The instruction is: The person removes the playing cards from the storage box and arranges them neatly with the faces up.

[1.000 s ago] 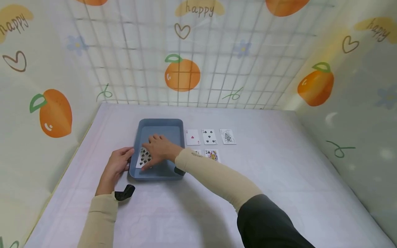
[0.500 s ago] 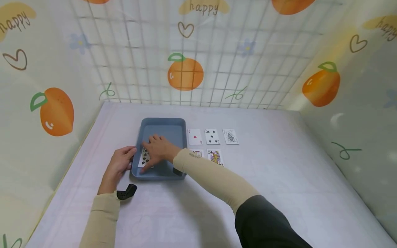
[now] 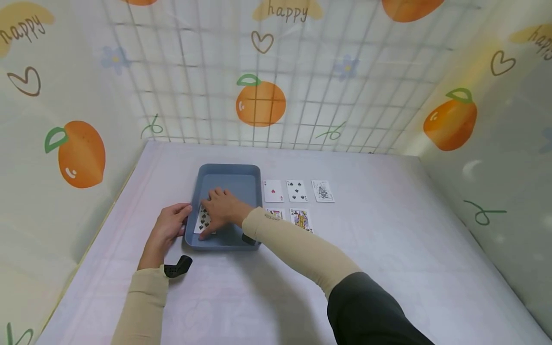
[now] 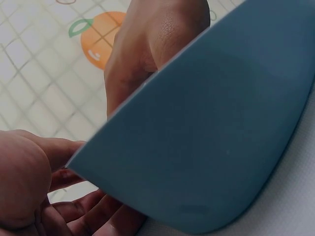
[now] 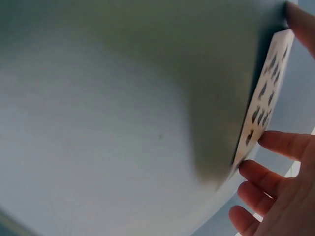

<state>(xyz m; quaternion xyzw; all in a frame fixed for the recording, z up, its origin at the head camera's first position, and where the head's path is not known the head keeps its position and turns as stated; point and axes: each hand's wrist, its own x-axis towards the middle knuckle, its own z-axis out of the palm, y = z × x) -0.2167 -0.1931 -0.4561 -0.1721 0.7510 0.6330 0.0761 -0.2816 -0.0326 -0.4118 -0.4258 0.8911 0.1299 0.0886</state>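
Head view shows your left hand (image 3: 169, 226) curled on the left rim of the blue tray (image 3: 241, 173), its long axis running away from you on the worktop (image 3: 388, 249), your right hand (image 3: 222, 209) pressing flat-fingered on the spade card (image 3: 202, 220) inside.

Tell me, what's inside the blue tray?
Inside the blue tray lies a black-pipped playing card under the right hand; the hand covers part of it.
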